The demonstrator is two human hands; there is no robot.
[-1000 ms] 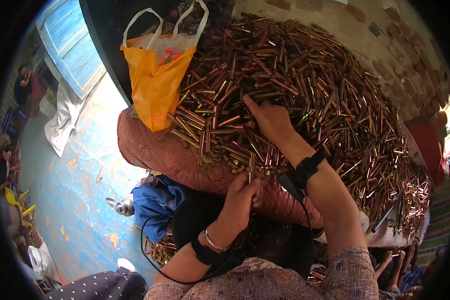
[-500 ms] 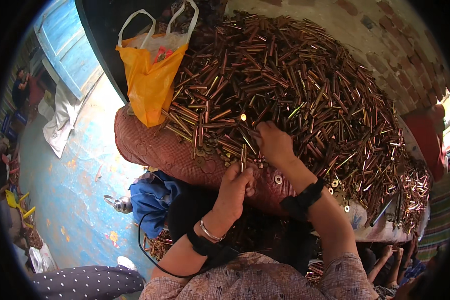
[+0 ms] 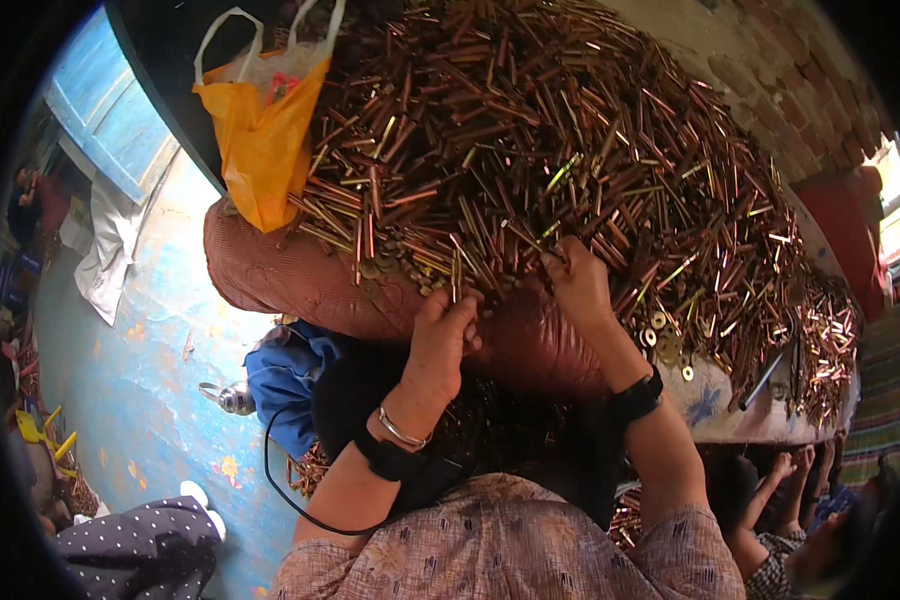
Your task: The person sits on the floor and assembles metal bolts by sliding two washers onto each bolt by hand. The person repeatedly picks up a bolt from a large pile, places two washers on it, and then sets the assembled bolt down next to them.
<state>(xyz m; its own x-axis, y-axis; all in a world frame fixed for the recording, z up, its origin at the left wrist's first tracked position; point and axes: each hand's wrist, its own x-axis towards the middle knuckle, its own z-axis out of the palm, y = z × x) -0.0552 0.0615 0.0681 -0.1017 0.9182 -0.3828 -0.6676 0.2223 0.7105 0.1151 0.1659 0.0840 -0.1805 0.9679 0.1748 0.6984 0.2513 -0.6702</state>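
My left hand (image 3: 442, 330) is closed around a slim, shiny metal tube (image 3: 457, 270), which stands upright above the thumb. My right hand (image 3: 582, 290) is at the near edge of a large heap of brassy metal tubes (image 3: 530, 130). Its fingertips are pinched together beside the loose tubes; what they hold, if anything, I cannot make out. Small nuts (image 3: 425, 283) and washers (image 3: 372, 268) lie along the heap's near edge, left of my left hand. More washers (image 3: 667, 345) rest to the right of my right wrist.
A red-brown padded roll (image 3: 300, 275) borders the heap in front of me. On the left stand an orange plastic bag (image 3: 260, 140) with white handles and, lower, a blue cloth (image 3: 285, 375) beside a metal flask (image 3: 232, 398). Another person's hands (image 3: 792, 465) show at lower right.
My right hand has drawn back from the tubes toward the right. My left hand still grips its upright tube. The view has shifted, and a person in dotted trousers at lower left has moved.
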